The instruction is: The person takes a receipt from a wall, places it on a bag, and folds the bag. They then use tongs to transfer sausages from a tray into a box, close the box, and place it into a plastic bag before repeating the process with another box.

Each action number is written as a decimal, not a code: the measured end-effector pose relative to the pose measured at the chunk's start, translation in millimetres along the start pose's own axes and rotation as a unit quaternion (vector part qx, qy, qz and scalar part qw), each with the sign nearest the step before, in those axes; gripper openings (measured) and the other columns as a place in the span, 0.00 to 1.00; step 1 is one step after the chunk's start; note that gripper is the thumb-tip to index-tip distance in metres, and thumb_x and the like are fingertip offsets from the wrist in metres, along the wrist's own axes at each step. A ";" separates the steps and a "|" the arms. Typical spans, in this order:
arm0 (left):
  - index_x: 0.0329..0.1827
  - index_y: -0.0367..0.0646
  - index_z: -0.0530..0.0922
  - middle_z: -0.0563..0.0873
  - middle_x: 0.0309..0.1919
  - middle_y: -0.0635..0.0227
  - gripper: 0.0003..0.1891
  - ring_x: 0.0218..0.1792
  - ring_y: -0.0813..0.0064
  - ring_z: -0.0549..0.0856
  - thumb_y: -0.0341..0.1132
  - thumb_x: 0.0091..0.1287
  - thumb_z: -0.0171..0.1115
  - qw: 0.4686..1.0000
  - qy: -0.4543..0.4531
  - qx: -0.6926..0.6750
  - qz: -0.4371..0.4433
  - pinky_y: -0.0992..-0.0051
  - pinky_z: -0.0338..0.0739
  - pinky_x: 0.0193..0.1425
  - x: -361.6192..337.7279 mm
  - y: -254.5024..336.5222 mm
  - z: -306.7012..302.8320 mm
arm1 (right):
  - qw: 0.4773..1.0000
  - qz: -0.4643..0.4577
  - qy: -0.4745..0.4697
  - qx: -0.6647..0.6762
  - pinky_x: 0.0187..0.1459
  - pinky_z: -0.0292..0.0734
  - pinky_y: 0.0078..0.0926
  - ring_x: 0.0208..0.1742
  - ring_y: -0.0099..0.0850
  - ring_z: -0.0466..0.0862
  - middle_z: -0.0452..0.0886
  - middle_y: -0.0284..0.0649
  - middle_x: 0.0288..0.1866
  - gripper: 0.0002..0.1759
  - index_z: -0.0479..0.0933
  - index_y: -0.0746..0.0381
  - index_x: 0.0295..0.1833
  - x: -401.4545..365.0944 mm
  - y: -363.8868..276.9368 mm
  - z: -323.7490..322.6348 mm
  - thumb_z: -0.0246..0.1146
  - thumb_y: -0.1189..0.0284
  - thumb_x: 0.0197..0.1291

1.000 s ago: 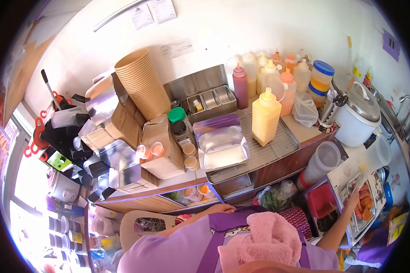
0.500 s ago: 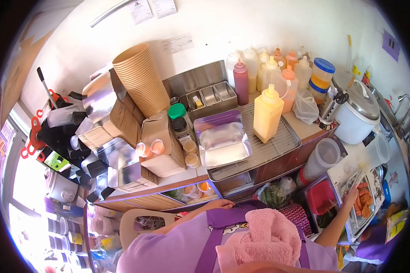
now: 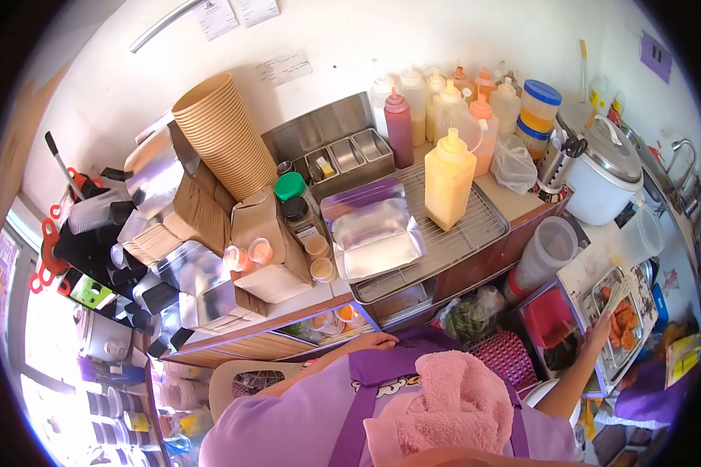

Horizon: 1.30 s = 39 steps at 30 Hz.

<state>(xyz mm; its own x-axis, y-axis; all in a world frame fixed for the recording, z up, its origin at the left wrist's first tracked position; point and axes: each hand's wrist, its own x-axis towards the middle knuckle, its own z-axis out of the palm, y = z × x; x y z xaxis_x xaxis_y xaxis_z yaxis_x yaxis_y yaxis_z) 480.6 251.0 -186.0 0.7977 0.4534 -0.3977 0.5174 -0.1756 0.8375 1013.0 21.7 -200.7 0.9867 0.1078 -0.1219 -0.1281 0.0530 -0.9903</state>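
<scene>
My right hand [image 3: 597,336] is closed around the handle end of pale metal tongs [image 3: 618,294]. The tongs reach over a metal tray [image 3: 609,364] of orange-brown fried pieces [image 3: 623,323] at the far right. Whether their tips touch a piece is too small to tell. My left hand [image 3: 375,342] lies at the front of my purple apron [image 3: 374,366], near the counter edge, with its fingers curled in and nothing seen in them. An open foil-lined box [image 3: 378,245] stands on a wire rack [image 3: 483,226] beside a yellow sauce squeeze bottle [image 3: 449,183].
Stacked paper bowls [image 3: 224,140], folded cartons [image 3: 273,257] and small sauce cups [image 3: 261,251] crowd the counter's left. Several squeeze bottles [image 3: 399,128] line the wall. A white rice cooker [image 3: 600,179] stands right, above a clear tall container [image 3: 549,249].
The view has shifted slightly, so the counter items appear a little further left. My right hand stays by the tray, with the tongs showing more clearly. My left hand's fingers look more curled.
</scene>
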 end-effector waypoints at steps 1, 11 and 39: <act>0.54 0.41 0.73 0.81 0.44 0.63 0.20 0.47 0.72 0.78 0.44 0.67 0.50 1.000 -0.002 0.000 0.006 0.76 0.70 0.51 0.9 -2.8 0.0 | 1.000 0.005 0.001 -0.004 0.11 0.51 0.12 0.12 0.15 0.60 0.64 0.26 0.19 0.18 0.69 0.54 0.39 -3.8 -0.6 -0.8 0.50 0.49 0.62; 0.54 0.42 0.73 0.81 0.45 0.61 0.19 0.47 0.72 0.79 0.45 0.67 0.49 1.000 -0.007 0.007 0.011 0.75 0.70 0.51 3.0 4.4 3.6 | 0.999 0.014 0.025 -0.023 0.11 0.52 0.12 0.12 0.16 0.61 0.64 0.27 0.21 0.19 0.68 0.54 0.38 -5.2 8.7 -18.1 0.50 0.48 0.61; 0.55 0.39 0.72 0.81 0.43 0.66 0.17 0.47 0.80 0.77 0.38 0.67 0.53 0.992 -0.082 -0.100 -0.009 0.80 0.71 0.51 54.6 -18.3 36.8 | 0.986 0.017 0.094 0.137 0.46 0.65 0.20 0.53 0.21 0.69 0.73 0.30 0.53 0.20 0.69 0.53 0.56 -20.1 -35.9 -139.6 0.58 0.62 0.58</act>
<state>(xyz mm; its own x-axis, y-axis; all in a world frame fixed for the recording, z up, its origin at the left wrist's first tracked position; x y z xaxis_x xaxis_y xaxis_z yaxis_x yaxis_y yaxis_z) 526.1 246.9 -236.8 0.8366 0.3048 -0.4552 0.4734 0.0161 0.8807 1011.8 -121.0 -171.9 0.9793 -0.0697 -0.1903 -0.1585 0.3219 -0.9334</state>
